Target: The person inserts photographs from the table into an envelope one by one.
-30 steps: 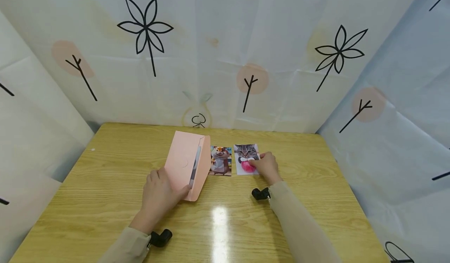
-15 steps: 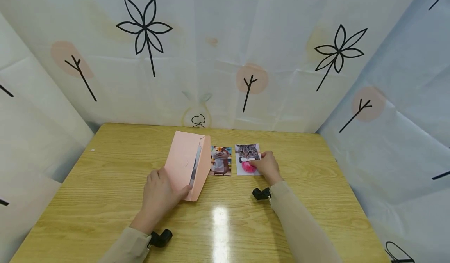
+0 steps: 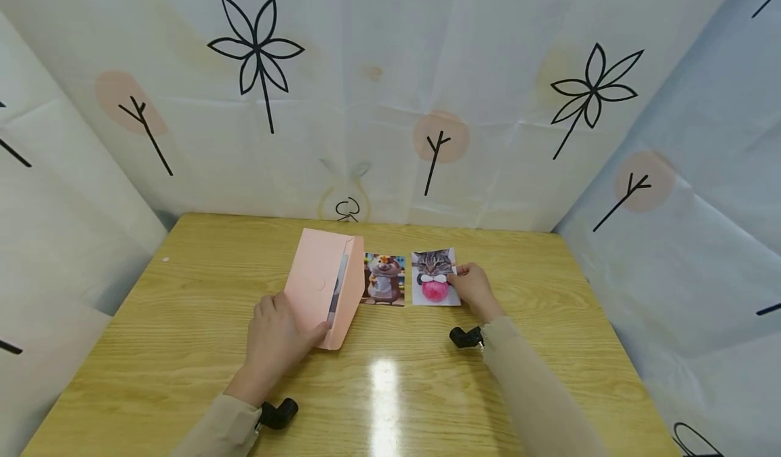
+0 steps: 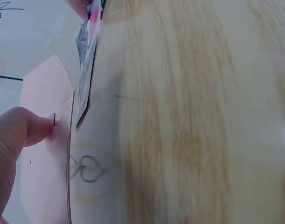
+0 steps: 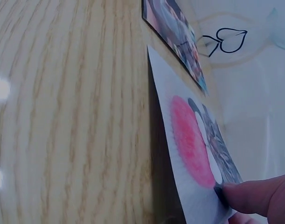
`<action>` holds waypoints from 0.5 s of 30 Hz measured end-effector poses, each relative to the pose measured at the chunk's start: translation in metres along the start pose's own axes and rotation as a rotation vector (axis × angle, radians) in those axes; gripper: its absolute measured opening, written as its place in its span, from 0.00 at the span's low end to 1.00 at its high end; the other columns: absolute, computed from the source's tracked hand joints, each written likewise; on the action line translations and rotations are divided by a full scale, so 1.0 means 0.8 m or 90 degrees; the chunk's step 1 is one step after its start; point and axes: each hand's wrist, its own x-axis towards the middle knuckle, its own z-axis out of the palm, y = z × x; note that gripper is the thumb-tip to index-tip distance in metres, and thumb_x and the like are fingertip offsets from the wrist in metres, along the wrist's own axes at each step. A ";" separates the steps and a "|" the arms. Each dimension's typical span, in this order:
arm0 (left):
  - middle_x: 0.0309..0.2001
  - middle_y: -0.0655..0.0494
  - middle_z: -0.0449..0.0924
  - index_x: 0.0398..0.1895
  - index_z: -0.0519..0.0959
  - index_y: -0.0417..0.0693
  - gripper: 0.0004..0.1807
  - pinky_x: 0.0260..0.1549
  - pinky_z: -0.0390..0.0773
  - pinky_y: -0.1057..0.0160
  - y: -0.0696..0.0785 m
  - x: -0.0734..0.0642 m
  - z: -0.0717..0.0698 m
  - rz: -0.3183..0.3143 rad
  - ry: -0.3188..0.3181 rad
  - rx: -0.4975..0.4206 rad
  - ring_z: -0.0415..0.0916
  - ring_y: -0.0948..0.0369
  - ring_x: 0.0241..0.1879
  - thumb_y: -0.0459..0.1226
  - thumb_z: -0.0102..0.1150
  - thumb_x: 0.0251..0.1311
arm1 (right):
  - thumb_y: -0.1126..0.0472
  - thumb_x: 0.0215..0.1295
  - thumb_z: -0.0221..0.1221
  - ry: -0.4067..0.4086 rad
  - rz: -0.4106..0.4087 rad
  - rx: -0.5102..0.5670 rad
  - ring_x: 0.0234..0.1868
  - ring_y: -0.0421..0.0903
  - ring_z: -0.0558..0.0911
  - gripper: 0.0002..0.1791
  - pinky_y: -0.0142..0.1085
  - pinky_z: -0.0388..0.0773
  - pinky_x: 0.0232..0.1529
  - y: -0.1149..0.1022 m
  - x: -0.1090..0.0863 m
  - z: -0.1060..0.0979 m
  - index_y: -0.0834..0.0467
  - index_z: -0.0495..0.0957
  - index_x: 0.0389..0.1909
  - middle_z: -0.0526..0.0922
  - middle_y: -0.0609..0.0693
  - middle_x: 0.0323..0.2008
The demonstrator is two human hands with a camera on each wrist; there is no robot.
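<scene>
My left hand (image 3: 277,331) holds a pale pink envelope (image 3: 317,267) tilted up above the table, thumb at its opening beside the raised flap (image 3: 349,297). Something greyish shows inside the slot. In the left wrist view the thumb (image 4: 28,123) presses on the envelope's face. With thumb and fingers, my right hand (image 3: 480,293) pinches the right edge of a cat photo card (image 3: 434,289) bearing a pink fluffy ball. The right wrist view has this card (image 5: 191,140) slanting up from the table. Left of it lies a hamster-like picture card (image 3: 386,284), its left edge next to the envelope.
The wood-grain table (image 3: 213,294) spreads around both hands. A white patterned cloth (image 3: 366,70) hangs behind it and along both sides. Black wrist cameras stick out by the left cuff (image 3: 279,414) and the right cuff (image 3: 466,337).
My right hand has shifted slightly right, its thumb now nearer the cat card's right edge and off the pink ball. The left hand and envelope stay about where they were.
</scene>
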 end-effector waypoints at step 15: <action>0.39 0.30 0.65 0.48 0.65 0.21 0.54 0.33 0.71 0.43 -0.007 0.004 0.003 -0.022 -0.032 0.005 0.66 0.40 0.39 0.65 0.68 0.40 | 0.59 0.69 0.57 -0.015 -0.049 0.055 0.33 0.47 0.80 0.19 0.42 0.79 0.39 -0.018 -0.015 -0.022 0.67 0.69 0.53 0.79 0.62 0.43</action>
